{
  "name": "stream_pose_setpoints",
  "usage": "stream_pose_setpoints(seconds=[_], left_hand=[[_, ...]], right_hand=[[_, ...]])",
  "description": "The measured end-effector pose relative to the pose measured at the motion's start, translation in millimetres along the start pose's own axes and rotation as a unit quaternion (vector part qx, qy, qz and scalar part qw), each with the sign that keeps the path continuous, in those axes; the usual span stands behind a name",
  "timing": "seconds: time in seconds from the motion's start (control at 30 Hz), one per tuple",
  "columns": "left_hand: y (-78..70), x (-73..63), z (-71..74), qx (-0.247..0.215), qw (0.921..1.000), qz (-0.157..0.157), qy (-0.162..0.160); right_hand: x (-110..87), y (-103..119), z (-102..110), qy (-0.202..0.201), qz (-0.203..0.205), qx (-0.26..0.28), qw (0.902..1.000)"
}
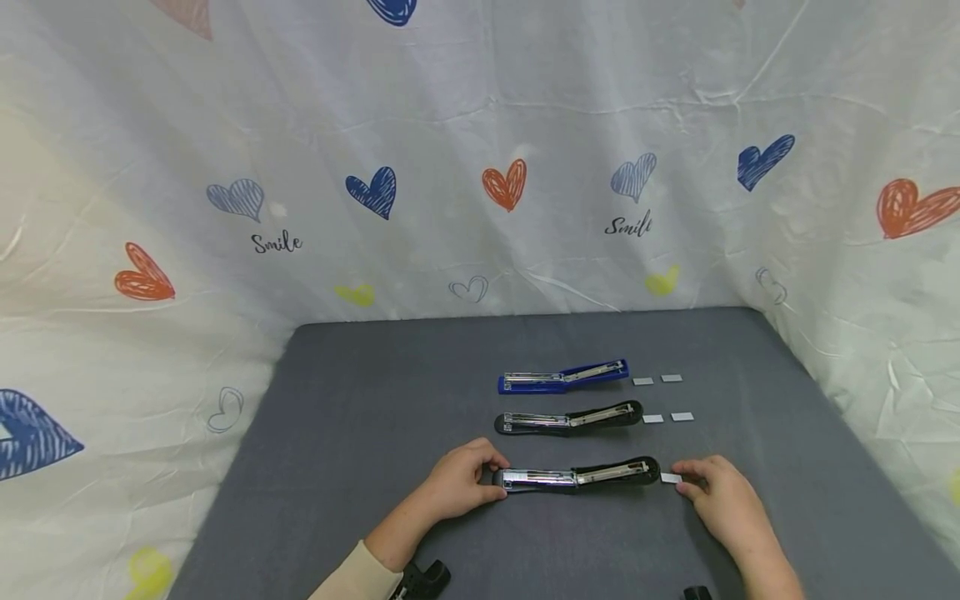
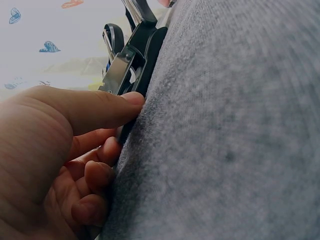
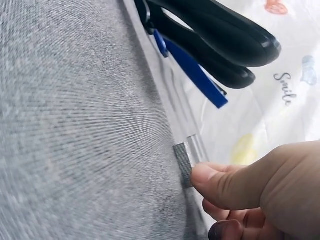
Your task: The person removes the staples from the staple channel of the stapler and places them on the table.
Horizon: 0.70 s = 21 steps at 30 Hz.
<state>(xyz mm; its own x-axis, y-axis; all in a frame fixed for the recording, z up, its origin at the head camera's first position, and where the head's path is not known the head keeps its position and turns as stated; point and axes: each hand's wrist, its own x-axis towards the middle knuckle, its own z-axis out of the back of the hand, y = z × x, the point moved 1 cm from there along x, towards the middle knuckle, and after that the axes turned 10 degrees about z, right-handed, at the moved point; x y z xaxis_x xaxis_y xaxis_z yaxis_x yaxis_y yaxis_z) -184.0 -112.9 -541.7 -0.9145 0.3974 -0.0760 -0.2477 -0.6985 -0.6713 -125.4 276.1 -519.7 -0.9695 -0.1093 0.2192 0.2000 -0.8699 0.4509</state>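
Observation:
Three staplers lie opened out flat in a column on the grey table. My left hand (image 1: 459,483) pinches the left end of the nearest black stapler (image 1: 577,478), thumb on the near side and fingers on the far side. In the left wrist view, the thumb lies along the edge of its black base (image 2: 150,55). At that stapler's right end, my right hand (image 1: 726,498) pinches a small strip of staples (image 1: 670,478) between thumb and fingers. The right wrist view shows the ridged grey strip (image 3: 183,162) standing out from the thumb tip, close to the cloth.
Behind the nearest stapler lie another black stapler (image 1: 567,419) and a blue stapler (image 1: 562,377). To the right of each are two staple strips, such as one (image 1: 682,416) in the middle row. A white curtain (image 1: 450,242) printed with hearts stands along the table's back edge.

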Motion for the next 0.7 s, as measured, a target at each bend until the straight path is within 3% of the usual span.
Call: stream_pose_setpoints(seconds=[0.13,0.37,0.7], left_hand=[[-0.7,-0.1,0.1,0.000,1.0000,0.001,0.001],[-1.5,-1.3,0.7,-0.002,1.0000,-0.004,-0.002],[-0.3,-0.8,0.1,-0.001,1.0000,-0.007,-0.001]], right_hand=[[-0.3,3,4,-0.013,0.019,0.006,0.9997],[4.4,10,12,-0.069,0.067,-0.004,0.9954],[13.9,38,31,-0.061,0.053,0.035,0.9961]])
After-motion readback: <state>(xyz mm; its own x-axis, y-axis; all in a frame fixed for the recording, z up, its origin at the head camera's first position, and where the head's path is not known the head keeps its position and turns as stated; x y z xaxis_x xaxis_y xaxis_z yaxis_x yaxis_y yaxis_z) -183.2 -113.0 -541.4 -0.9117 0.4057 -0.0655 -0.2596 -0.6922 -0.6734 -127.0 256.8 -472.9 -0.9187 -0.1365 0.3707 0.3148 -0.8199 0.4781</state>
